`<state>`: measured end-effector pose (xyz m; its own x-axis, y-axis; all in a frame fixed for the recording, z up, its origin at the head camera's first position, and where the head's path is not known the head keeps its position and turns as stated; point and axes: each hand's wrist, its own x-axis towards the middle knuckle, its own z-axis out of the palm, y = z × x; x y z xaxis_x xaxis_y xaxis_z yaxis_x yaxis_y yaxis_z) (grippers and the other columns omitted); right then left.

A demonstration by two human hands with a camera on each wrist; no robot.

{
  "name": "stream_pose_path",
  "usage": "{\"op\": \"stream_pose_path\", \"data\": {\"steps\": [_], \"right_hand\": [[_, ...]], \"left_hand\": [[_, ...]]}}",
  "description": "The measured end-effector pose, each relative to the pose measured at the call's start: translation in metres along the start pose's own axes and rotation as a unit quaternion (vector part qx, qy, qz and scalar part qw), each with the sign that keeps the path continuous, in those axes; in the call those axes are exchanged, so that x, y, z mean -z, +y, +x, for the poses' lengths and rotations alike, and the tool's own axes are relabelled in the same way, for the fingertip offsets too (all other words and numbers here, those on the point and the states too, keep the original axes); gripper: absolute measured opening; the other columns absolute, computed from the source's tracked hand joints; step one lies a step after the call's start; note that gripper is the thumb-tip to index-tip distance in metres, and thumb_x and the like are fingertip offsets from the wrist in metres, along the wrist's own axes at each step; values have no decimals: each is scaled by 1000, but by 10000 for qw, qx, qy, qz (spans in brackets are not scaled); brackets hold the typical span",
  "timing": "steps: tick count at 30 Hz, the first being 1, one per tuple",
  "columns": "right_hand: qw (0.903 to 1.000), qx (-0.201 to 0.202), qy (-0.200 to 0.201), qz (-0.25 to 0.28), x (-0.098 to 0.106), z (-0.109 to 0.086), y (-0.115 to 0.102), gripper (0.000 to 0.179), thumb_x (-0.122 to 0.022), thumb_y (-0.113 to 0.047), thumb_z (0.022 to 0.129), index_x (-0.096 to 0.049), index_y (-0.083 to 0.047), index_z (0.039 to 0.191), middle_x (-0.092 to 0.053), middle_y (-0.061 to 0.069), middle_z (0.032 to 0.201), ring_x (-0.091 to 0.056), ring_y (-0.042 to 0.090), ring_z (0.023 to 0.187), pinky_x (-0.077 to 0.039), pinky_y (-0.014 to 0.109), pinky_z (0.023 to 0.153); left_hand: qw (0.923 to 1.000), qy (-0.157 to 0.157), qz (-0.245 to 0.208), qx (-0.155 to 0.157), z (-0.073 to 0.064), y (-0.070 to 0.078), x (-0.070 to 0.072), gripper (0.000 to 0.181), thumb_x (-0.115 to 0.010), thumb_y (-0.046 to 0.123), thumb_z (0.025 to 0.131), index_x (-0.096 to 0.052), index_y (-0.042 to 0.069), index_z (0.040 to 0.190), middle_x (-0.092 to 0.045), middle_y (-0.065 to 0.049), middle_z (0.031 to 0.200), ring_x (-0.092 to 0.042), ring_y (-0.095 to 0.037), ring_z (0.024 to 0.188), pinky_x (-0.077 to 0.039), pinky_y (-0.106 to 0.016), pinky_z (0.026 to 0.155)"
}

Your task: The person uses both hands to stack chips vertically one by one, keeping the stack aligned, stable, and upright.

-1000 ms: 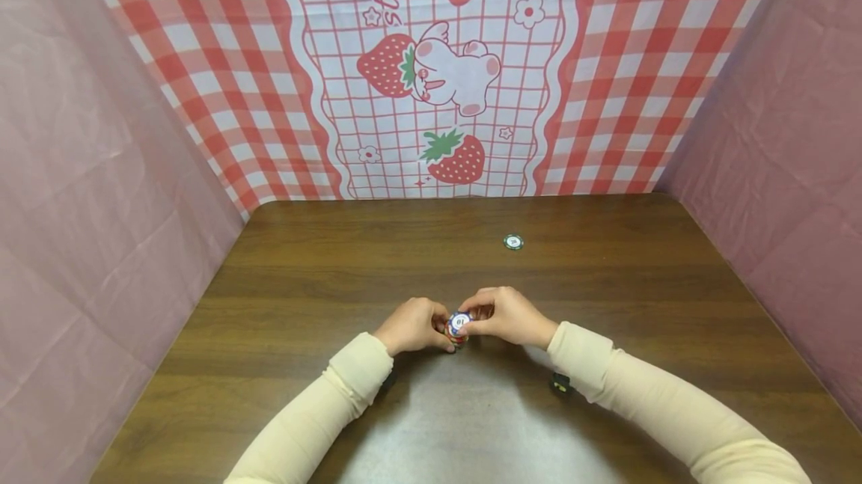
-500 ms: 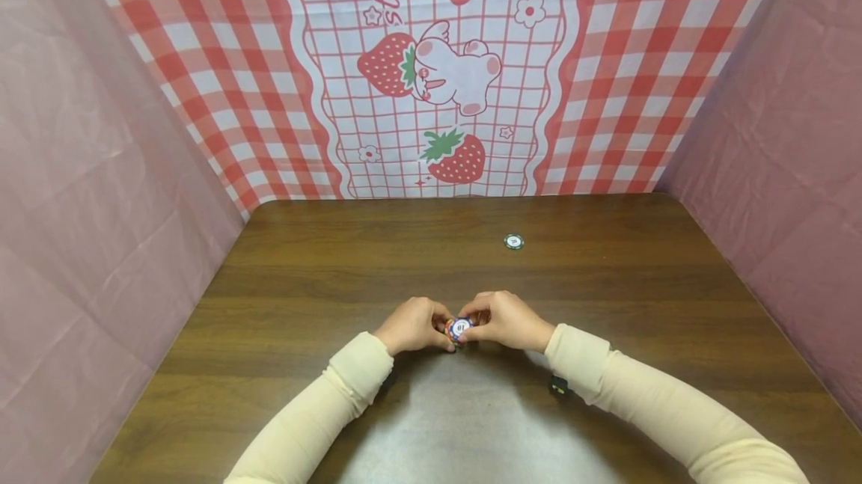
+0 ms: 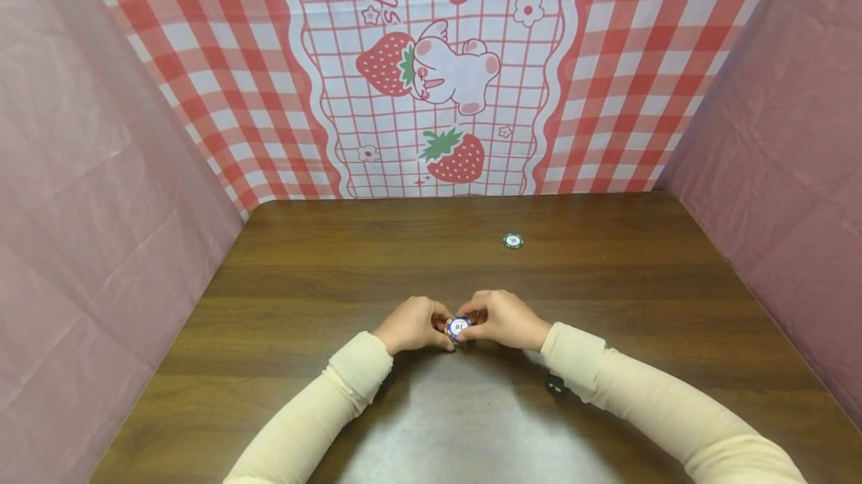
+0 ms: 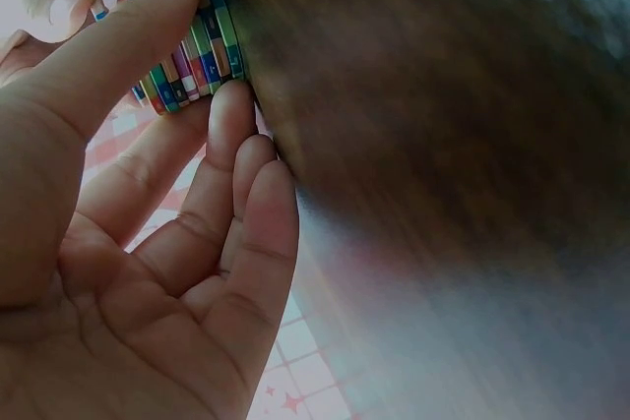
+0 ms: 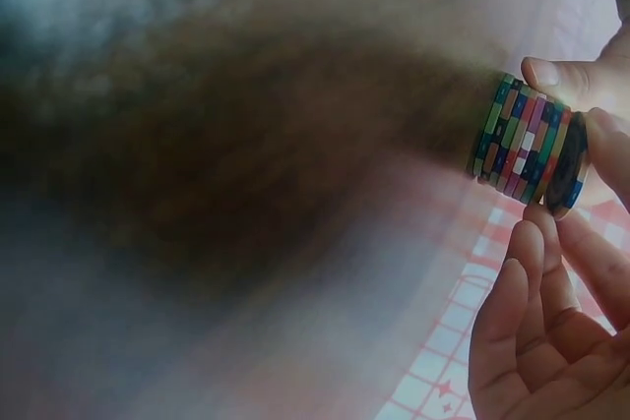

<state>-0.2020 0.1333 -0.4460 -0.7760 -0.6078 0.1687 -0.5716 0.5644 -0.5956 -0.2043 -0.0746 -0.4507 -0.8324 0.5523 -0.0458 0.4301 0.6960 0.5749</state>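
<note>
A stack of poker chips [image 5: 517,140] with multicoloured edges stands on the table between both hands. My left hand [image 3: 414,325] grips its side, thumb on one side and fingers on the other, as the left wrist view also shows. On top is a blue-and-white chip [image 3: 459,327] marked 10, pinched at its edge between the thumb and fingers of my right hand [image 3: 505,319]. In the right wrist view this chip tilts slightly, its dark underside [image 5: 565,164] showing beside the stack. Fingers hide part of the stack.
A single green-and-white poker chip [image 3: 513,241] lies flat on the wooden table [image 3: 337,259], farther back and right of the hands. A red-and-white checked cloth [image 3: 619,95] hangs behind the table, with pink cloth [image 3: 774,132] at both sides.
The right hand has lowered the blue-and-white chip slightly onto the top of the stack, covering more of it. The left hand has kept its hold in place.
</note>
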Motion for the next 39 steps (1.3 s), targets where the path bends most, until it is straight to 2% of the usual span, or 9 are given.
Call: {"op": "stream_pose_path", "data": {"steps": [8, 19, 29, 39], "right_hand": [[10000, -21, -7, -82, -2, 1, -1, 25, -83, -34, 75, -76, -19, 93, -63, -7, 77, -52, -1, 68, -44, 18, 61], [9993, -36, 47, -357, -4, 3, -2, 26, -84, -36, 73, -75, -22, 92, -62, -8, 80, -54, 6, 70, -42, 18, 61], [9992, -186, -10, -353, -5, 5, -4, 26, -83, -35, 74, -75, -21, 93, -63, -9, 83, -55, 6, 71, -43, 17, 61], [9993, -173, 30, -318, -5, 4, -4, 30, -84, -35, 73, -74, -20, 97, -65, -9, 86, -57, 6, 72, -44, 17, 63]], "left_hand": [[10000, -16, -95, 15, 0, 0, 0, 29, -89, 25, 68, -76, 17, 93, -70, 10, 73, -55, -1, 66, -44, -21, 64], [9999, -17, -110, 37, 0, 0, 0, 28, -89, 25, 68, -75, 16, 91, -69, 9, 72, -55, -1, 65, -44, -21, 63], [10000, 18, -34, -19, 0, 0, 0, 25, -89, 26, 68, -74, 17, 86, -68, 10, 70, -53, -2, 64, -44, -21, 62], [10000, 23, -1, -64, 0, -2, 0, 26, -89, 27, 68, -74, 16, 86, -68, 9, 71, -53, -2, 64, -44, -21, 62]]}}
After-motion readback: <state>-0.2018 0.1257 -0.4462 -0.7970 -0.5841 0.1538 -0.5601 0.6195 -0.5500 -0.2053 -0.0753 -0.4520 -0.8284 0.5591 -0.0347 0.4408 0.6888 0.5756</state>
